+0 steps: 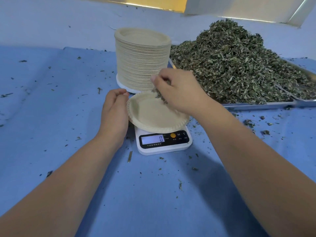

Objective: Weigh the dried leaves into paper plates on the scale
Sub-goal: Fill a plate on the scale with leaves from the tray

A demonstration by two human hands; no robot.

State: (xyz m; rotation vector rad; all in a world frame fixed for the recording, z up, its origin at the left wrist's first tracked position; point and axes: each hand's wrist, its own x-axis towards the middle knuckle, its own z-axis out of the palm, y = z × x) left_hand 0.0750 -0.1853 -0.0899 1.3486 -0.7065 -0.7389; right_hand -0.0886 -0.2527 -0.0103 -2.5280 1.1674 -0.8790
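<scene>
A tan paper plate [150,115] lies on a small white digital scale [164,142] whose display reads 0. My right hand [179,91] hovers over the plate's far edge and grips a clump of dried leaves [159,95], some of it hanging below the fingers. My left hand [114,110] sits just left of the plate with its fingers loosely curled, holding nothing; whether it touches the rim is unclear. A large heap of dried green leaves [236,64] fills a metal tray [256,104] to the right.
A tall stack of paper plates [142,59] stands on a white base just behind the scale. Leaf crumbs and a small stem piece [130,156] are scattered over the blue table cover [51,108]. A pale wall runs along the back.
</scene>
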